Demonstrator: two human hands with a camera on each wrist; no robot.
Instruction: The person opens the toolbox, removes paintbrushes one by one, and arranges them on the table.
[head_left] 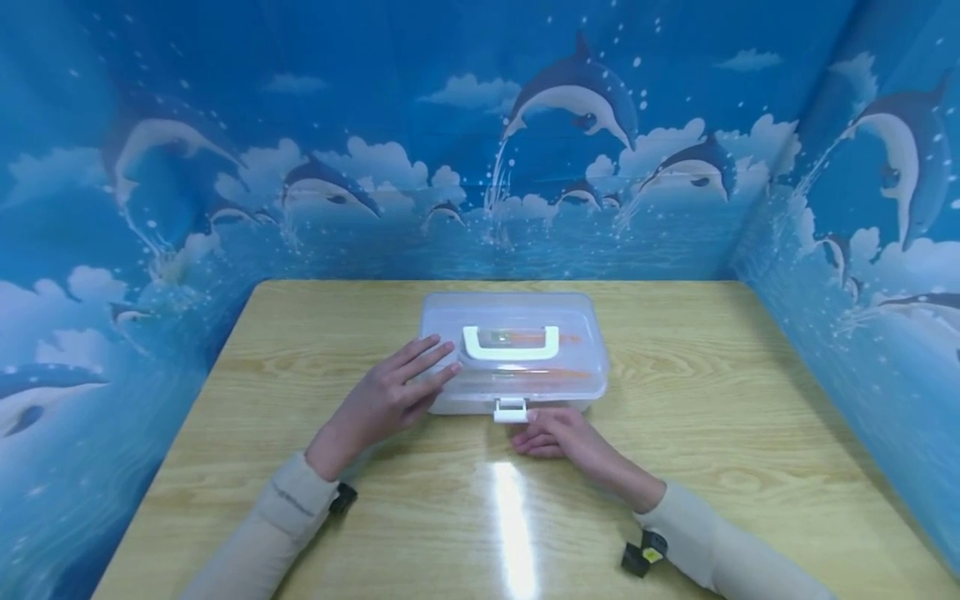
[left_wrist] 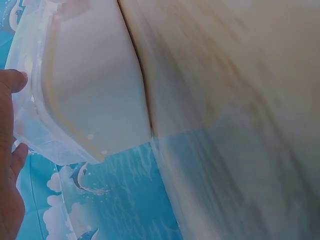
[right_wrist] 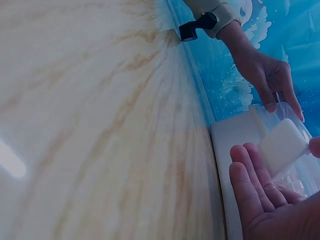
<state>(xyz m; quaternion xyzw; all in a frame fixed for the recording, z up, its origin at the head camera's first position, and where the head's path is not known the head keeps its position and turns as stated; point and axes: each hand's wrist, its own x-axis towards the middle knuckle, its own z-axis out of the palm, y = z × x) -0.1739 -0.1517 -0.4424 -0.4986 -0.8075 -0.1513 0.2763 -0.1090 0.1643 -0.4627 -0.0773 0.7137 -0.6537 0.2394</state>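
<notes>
A translucent plastic storage box (head_left: 450,312) with a white carry handle (head_left: 512,354) lies lengthwise on the table, its lid down. Long orange items (head_left: 558,374) show through the lid. At the middle of its front edge, a white latch (head_left: 511,414) is tipped outward. My left hand (head_left: 393,387) rests with spread fingers on the left end of the lid, and those fingertips touch the clear lid (left_wrist: 30,100) in the left wrist view. My right hand (head_left: 558,437) holds the latch's right edge, its thumb at the white tab (right_wrist: 282,145) and the other fingers extended below.
The wood-grain table (head_left: 337,325) surrounds the box. Blue dolphin-printed sheets (head_left: 405,100) stand behind it and at both sides. A dark camera (head_left: 645,553) is strapped at the right wrist and another (head_left: 343,498) at the left.
</notes>
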